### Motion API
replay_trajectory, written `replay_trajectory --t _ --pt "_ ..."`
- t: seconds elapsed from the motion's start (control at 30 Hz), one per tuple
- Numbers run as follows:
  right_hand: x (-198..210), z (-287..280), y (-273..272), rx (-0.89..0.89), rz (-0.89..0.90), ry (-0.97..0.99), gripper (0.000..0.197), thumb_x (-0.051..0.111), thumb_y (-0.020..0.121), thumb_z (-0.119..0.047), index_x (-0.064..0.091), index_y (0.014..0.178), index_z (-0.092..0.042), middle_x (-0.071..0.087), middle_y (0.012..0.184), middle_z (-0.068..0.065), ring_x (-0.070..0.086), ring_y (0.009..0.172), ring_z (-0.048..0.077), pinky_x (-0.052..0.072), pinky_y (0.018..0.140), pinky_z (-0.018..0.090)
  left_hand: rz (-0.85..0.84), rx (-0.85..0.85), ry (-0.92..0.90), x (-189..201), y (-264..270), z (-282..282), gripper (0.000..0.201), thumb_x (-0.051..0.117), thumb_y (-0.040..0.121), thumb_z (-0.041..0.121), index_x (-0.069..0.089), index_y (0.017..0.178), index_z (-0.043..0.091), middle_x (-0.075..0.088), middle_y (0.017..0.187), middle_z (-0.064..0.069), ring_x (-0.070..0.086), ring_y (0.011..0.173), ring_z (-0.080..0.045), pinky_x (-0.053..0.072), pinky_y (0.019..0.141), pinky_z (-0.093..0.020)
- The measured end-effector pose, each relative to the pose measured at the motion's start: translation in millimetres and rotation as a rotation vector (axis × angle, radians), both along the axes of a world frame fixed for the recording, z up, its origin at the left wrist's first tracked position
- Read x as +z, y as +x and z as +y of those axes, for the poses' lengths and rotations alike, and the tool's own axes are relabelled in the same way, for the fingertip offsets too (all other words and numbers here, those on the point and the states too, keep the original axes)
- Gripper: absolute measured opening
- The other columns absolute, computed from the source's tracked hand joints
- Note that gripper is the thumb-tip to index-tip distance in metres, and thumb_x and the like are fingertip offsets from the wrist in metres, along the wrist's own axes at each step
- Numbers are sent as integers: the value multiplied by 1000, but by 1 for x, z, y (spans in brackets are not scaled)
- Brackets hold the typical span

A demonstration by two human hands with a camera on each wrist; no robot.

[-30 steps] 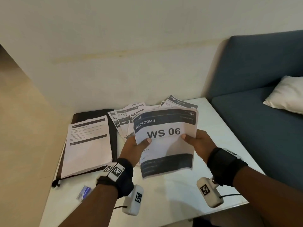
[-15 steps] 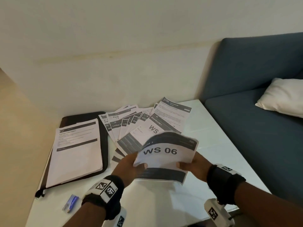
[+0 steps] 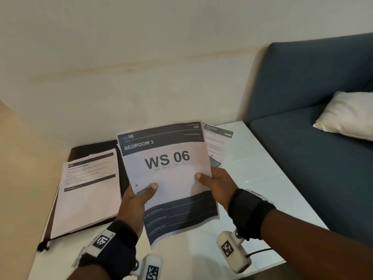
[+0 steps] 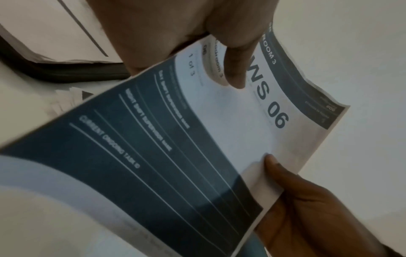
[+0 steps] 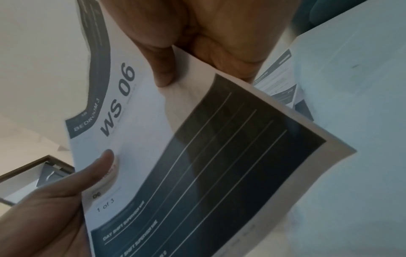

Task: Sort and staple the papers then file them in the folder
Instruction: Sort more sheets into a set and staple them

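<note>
Both hands pinch the WS 06 sheet (image 3: 168, 178) above the tabletop (image 3: 252, 178): the left hand (image 3: 135, 201) grips its left edge, the right hand (image 3: 217, 184) its right edge. The paper looks light and floppy, so two side grips suit it. Beyond the left grip lies the folder (image 3: 94, 147); behind, the remaining papers (image 3: 217, 138).

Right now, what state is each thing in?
WS 06 sheet: held up off the table, printed side up.
Left hand: grips its left edge.
Right hand: grips its right edge.
Folder: lying flat, a paper stack on it.
Bathroom sheet: flat on the table.
</note>
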State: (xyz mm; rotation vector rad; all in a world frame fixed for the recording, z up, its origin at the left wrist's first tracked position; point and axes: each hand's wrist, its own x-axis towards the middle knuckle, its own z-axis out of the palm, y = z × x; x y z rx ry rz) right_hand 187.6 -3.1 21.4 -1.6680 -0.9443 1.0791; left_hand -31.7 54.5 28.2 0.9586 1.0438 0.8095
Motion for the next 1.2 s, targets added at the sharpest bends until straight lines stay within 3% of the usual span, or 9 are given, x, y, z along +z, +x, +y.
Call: replay_trajectory --t 0.1,0.23,0.37,0.5,0.67,0.83,0.93,1.1,1.2 --pt "4 6 -9 83 15 5 29 50 100 -34 61 120 -15 68 112 3 62 105 24 53 95 41 164 43 10 -2 -14 7 18 58 96 20 62 114 19 75 101 -5 69 98 -34 57 78 -47" --pt "-7 30 16 58 76 -149 34 44 101 -43 61 106 -14 70 99 8 64 77 25 50 62 31 337 120 162 10 -44 25 13 58 96 20 62 107 14 72 101 -6 66 92 -30 52 74 -39" --pt "-40 65 72 -67 -482 -336 45 42 100 -47 64 108 -9 67 114 15 61 95 30 44 78 32 437 221 214 9 -76 42 20 60 96 25 59 113 15 67 102 0 62 95 -33 50 80 -43" --pt "-69 87 95 -164 -626 -494 54 50 94 -55 58 122 -10 61 122 14 59 109 34 45 85 34 539 227 185 -2 -89 53 25 59 96 34 58 119 23 64 114 -4 57 105 -38 43 98 -58" --pt "-106 104 89 -110 -640 -666 72 70 78 -57 46 132 -15 48 132 14 52 119 36 47 96 42 557 233 173 -11 -93 61 23 63 93 35 62 115 27 67 114 1 60 105 -36 44 98 -61" --pt "-111 114 91 -165 -605 -609 55 78 79 -41 56 118 -8 65 119 13 62 105 34 48 81 33 645 74 131 -14 -90 55 18 60 95 26 62 108 13 71 97 -9 68 89 -33 54 83 -49" --pt "-115 114 93 -192 -592 -612 58 81 76 -34 50 119 -9 64 119 14 62 107 35 51 86 38 706 24 132 -18 -90 55 16 58 96 26 59 103 12 69 94 -12 67 85 -33 52 70 -37" --pt "-117 113 96 -196 -606 -600 56 78 79 -31 49 121 -9 61 121 17 60 110 37 49 86 38 768 -20 136 -23 -91 55 17 57 97 26 57 107 12 66 101 -13 65 89 -35 55 86 -49" --pt "-121 116 97 -198 -621 -598 57 79 77 -36 51 120 -9 63 119 15 61 107 37 50 85 37 776 -36 137 -24 -90 53 12 57 97 24 56 103 14 65 100 -13 64 86 -34 55 77 -40"
